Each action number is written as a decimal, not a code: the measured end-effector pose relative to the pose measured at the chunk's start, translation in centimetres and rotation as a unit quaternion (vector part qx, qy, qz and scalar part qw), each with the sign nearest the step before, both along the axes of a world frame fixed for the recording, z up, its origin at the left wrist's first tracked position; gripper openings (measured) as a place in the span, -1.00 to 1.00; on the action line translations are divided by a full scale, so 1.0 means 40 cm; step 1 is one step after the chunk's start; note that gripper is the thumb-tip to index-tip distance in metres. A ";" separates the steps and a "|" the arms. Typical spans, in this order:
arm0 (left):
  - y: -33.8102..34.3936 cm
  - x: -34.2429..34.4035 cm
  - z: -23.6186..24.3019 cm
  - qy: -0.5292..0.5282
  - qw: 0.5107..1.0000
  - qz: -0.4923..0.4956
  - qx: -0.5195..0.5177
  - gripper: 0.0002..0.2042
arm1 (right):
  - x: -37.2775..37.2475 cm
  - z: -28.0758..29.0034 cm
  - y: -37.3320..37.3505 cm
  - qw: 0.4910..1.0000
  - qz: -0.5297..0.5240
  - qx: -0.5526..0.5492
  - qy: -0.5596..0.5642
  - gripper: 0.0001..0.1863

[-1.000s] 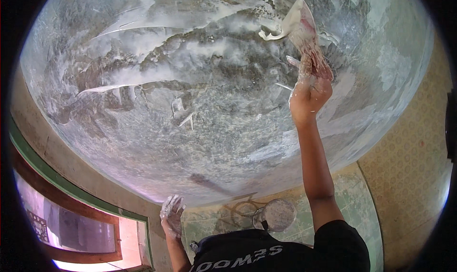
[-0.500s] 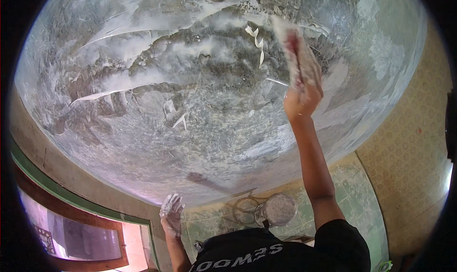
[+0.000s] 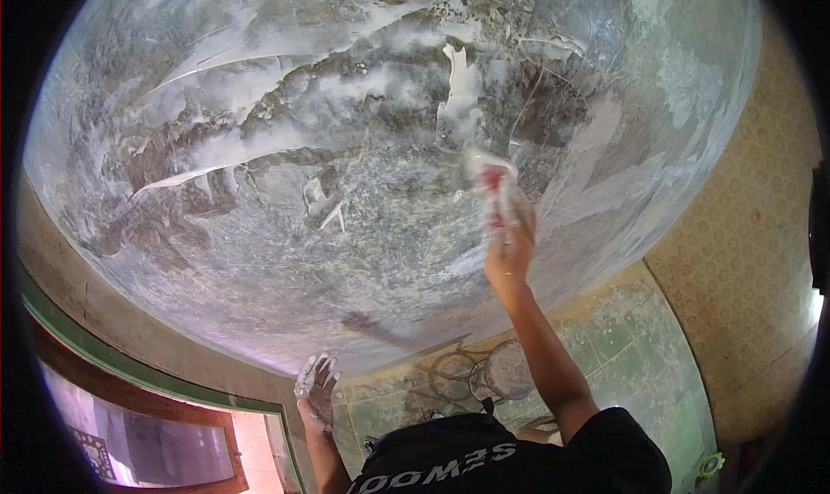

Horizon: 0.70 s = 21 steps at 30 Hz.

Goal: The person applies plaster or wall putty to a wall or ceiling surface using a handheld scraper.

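Observation:
In my right hand (image 3: 512,233) is a white-smeared plastering trowel (image 3: 494,179) with red on it. Motion blurs the trowel and the fingers around it, and its blade is at the grey wall (image 3: 380,209). Just above the blade, a thick smear of white filler (image 3: 462,92) runs down the wall. More white ridges and patches lie across the rough, dark area to the left. My left hand (image 3: 317,390) is low by the foot of the wall, fingers apart and coated in white, with nothing in it.
A round, dusty bucket (image 3: 506,371) stands on the green tiled floor (image 3: 640,356) below my right forearm. A patterned tan surface (image 3: 735,261) bounds the right side. At lower left is a green-edged doorway with a wooden-framed door (image 3: 147,438). A green round object (image 3: 711,466) sits at lower right.
My right hand has swept the trowel down and to the left. The thin, curled filler strip has become a broader smear on the wall. My left hand has barely moved.

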State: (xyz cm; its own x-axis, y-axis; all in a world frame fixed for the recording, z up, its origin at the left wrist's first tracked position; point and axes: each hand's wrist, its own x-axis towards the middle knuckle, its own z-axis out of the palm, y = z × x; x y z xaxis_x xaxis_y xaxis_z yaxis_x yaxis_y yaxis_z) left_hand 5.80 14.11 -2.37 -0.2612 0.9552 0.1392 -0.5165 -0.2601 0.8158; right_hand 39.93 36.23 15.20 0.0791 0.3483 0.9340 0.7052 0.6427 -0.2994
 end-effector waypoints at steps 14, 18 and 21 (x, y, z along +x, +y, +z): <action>-0.053 -0.123 -0.033 -0.070 0.998 -0.002 0.005 -0.43 | -0.197 0.326 -0.012 0.988 -0.044 0.002 0.145 -0.46; -0.053 -0.229 -0.010 -0.051 0.998 -0.022 0.027 -0.49 | -0.340 0.390 -0.006 0.990 -0.118 0.008 0.076 -0.50; -0.069 -0.335 -0.028 -0.056 0.998 -0.023 -0.011 -0.51 | -0.454 0.424 -0.019 0.991 -0.115 0.041 0.059 -0.51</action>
State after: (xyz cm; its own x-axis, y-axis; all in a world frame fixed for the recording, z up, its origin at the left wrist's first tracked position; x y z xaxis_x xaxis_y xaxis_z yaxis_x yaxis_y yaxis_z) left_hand -7.58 11.37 -3.48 -0.2302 0.9689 0.0907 -0.6163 -0.2173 0.7570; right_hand 21.75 35.49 32.18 0.2582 0.2320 0.9378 0.7991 0.4942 -0.3423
